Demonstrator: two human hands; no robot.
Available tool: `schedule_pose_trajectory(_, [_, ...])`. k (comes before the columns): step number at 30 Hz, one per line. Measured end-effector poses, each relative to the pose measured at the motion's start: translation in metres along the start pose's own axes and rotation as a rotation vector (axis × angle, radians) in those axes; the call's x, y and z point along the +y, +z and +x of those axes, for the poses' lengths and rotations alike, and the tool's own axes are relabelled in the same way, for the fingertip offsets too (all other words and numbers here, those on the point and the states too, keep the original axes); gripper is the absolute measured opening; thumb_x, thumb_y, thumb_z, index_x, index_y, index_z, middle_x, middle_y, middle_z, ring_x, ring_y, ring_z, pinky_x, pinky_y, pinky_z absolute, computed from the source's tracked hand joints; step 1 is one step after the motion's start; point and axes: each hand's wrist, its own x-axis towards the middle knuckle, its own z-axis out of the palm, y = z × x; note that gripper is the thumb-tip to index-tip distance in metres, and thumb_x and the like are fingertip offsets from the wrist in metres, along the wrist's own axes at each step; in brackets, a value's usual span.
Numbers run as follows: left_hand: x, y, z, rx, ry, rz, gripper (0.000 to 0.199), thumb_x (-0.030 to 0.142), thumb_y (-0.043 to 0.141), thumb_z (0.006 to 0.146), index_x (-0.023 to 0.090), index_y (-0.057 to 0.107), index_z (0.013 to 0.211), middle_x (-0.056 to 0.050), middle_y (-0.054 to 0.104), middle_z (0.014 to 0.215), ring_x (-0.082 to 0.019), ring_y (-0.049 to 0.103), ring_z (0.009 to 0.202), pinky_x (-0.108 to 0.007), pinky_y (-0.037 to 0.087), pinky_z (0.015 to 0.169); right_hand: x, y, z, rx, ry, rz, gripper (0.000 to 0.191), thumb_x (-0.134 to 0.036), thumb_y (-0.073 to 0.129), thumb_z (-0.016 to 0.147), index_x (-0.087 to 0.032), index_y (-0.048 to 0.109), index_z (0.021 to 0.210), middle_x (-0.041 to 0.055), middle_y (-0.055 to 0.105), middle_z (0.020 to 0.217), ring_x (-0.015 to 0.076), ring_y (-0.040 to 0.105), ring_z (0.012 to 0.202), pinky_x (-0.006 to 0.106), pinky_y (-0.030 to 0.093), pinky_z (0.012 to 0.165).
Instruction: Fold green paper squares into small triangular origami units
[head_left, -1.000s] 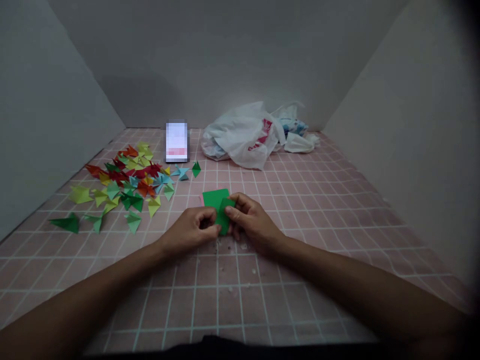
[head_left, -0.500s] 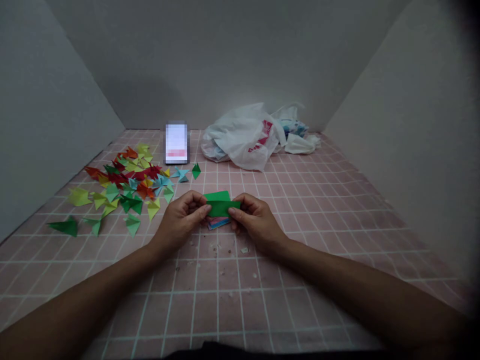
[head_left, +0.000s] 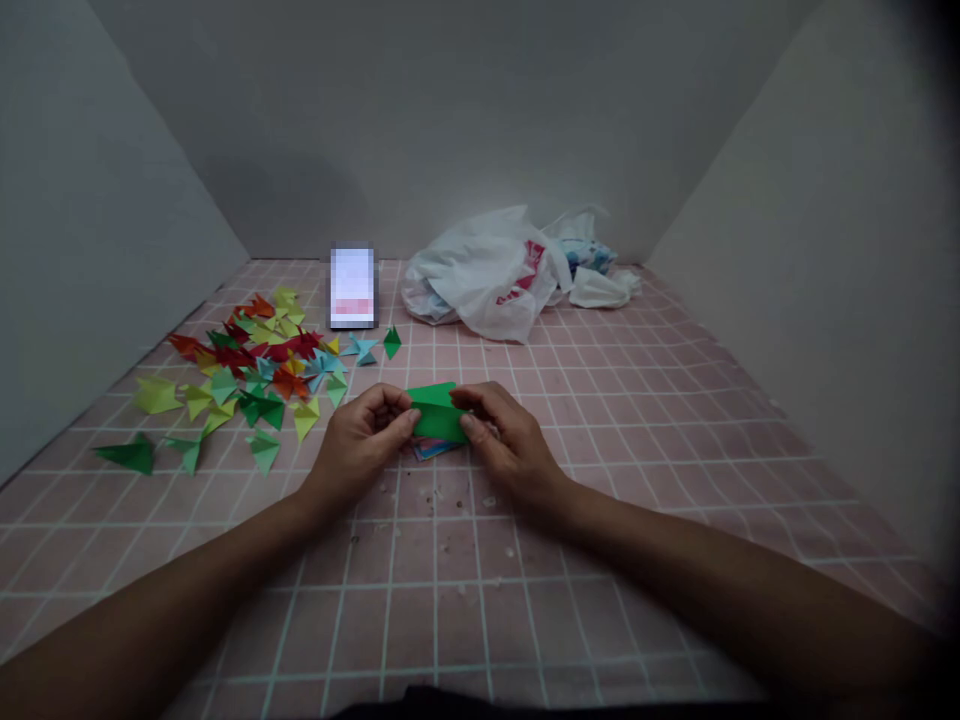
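Observation:
A folded piece of green paper [head_left: 438, 421] is held up between my two hands, above the middle of the table. My left hand [head_left: 373, 428] pinches its left edge between thumb and fingers. At the right edge, my right hand [head_left: 504, 437] grips it with the thumb in front and the index finger curled over the top corner. Under and behind it lies a small stack of coloured paper [head_left: 435, 450], blue and pink at its near edge and mostly hidden. More green shows behind the held piece; whether it belongs to the stack I cannot tell.
Many folded paper shapes [head_left: 259, 405] in red, orange, yellow, green and blue spread over the left side. A phone with a lit screen [head_left: 352, 288] stands at the back. Behind to the right lie a white plastic bag [head_left: 480, 275] and a blue-patterned packet [head_left: 589, 255]. Small scraps dot the pink-tiled cloth [head_left: 480, 620].
My right hand has shifted its grip, its index finger now over the top right corner. The green paper's right end no longer sticks out flat over the fingers, and its face looks taller.

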Motion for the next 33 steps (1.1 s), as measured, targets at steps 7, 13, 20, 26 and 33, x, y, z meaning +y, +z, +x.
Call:
schedule_pose_trajectory(7, [0.005,0.002,-0.004,0.031,0.122,0.152,0.015,0.030,0.069,0.079,0.018,0.061,0.079,0.002,0.060,0.069,-0.012,0.057,0.062,-0.023,0.047,0.057,0.004,0.006,-0.004,-0.111,-0.396,-0.423,0.045,-0.026,0.052,0.097,-0.020,0.049,0.142,0.0160,0.063,0.128,0.0311,0.057,0.120,0.055,0.045,0.104])
schedule_pose_trajectory(13, [0.005,0.001,-0.006,0.088,0.105,0.057,0.017,0.031,0.069,0.084,0.017,0.060,0.085,0.002,0.061,0.073,-0.010,0.058,0.057,-0.022,0.049,0.053,0.007,0.002,-0.003,0.019,-0.327,-0.373,0.025,-0.022,0.050,0.099,-0.018,0.061,0.122,0.0124,0.071,0.105,0.0257,0.065,0.096,0.043,0.052,0.085])
schedule_pose_trajectory(20, [-0.001,0.000,-0.002,0.071,0.134,0.033,0.014,0.028,0.071,0.083,0.018,0.062,0.087,0.002,0.064,0.082,-0.010,0.064,0.063,-0.023,0.053,0.062,0.004,-0.002,-0.002,0.109,-0.289,-0.295,0.009,-0.013,0.054,0.095,-0.018,0.061,0.092,0.0055,0.066,0.082,0.0190,0.062,0.076,0.032,0.048,0.070])
schedule_pose_trajectory(26, [0.002,0.001,-0.004,0.026,0.055,0.003,0.020,0.031,0.075,0.078,0.017,0.067,0.090,0.001,0.067,0.077,-0.013,0.065,0.067,-0.024,0.056,0.064,0.004,-0.002,-0.002,0.079,-0.159,-0.176,0.009,-0.016,0.053,0.094,-0.019,0.058,0.088,0.0027,0.062,0.079,0.0161,0.058,0.071,0.029,0.044,0.066])
schedule_pose_trajectory(33, [0.009,0.001,-0.008,-0.040,0.042,0.061,0.024,0.034,0.065,0.087,0.016,0.065,0.073,0.003,0.061,0.064,-0.009,0.058,0.058,-0.019,0.047,0.055,0.005,-0.001,0.002,0.083,0.112,0.087,0.015,-0.026,0.053,0.095,-0.020,0.053,0.081,-0.0016,0.050,0.072,0.0137,0.048,0.067,0.027,0.037,0.062])
